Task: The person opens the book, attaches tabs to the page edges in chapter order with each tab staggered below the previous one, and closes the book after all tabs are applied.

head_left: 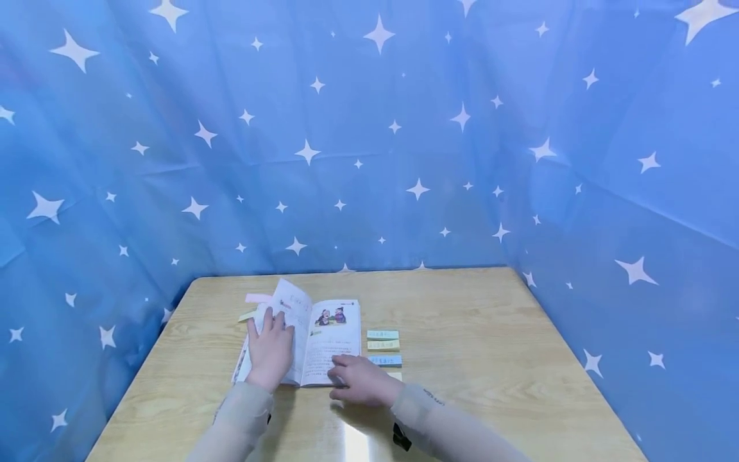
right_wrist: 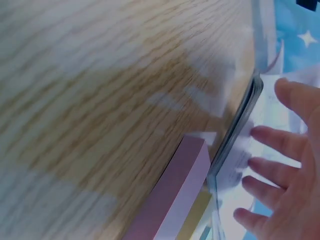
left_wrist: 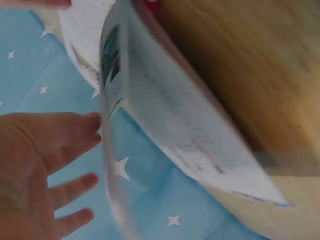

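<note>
Head view, open book (head_left: 328,341), fold (head_left: 306,346) pointing away

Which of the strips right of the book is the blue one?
The third strip from the far end: its two neighbours look pale yellow, while the farthest strip looks pale green.

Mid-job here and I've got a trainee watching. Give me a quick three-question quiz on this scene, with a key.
1. Which hand is over the left side of the open book?

2. True or false: in the head view, the right hand is lower in the frame than the coloured picture on the right page.

3. Where does the column of paper strips lie on the table?
A) beyond the book's far edge
B) beside the book's right edge
C) on the book's left page

Key:
1. The left hand.
2. True.
3. B.
</note>
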The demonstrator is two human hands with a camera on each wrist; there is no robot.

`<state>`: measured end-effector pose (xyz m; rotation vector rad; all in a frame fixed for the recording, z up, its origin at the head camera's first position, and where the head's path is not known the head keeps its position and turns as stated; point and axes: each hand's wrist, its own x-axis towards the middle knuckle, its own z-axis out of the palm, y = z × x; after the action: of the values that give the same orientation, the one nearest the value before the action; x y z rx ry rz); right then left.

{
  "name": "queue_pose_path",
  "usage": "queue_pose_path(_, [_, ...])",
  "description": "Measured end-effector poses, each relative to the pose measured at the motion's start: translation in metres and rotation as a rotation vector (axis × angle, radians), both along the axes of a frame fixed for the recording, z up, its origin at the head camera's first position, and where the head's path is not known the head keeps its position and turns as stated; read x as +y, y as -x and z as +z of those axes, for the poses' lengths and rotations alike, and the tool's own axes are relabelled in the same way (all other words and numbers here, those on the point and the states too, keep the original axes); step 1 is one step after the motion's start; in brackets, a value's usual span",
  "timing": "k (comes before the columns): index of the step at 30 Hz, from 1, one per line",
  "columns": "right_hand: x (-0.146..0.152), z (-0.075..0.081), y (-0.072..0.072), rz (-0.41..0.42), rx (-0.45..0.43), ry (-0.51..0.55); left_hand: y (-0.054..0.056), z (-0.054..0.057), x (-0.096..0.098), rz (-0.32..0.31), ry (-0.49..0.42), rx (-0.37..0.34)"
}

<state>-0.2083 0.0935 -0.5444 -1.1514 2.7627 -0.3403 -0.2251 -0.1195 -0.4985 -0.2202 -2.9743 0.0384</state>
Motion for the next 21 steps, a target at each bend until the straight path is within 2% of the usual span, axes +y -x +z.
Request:
queue_pose_path(3, [-0.008, -0.001, 0.001, 0.015, 0.011, 0.004, 0.000, -0.011, 0.000, -0.005, -0.004, -0.077])
queue_pose_path(10, [-0.011, -0.004, -0.002, -0.001, 0.018, -0.019, 0.004, -0.042, 0.011, -0.058, -0.187, -0.244])
queue_pose_path(15, [-0.015, -0.006, 0.000, -0.018, 0.021, -0.007, 0.000, -0.054, 0.006, -0.039, -0.276, -0.317])
queue_pose_path(21, [-0.028, -0.009, 0.017, -0.053, 0.052, -0.008, 0.001, -0.063, 0.002, -0.022, -0.299, -0.344])
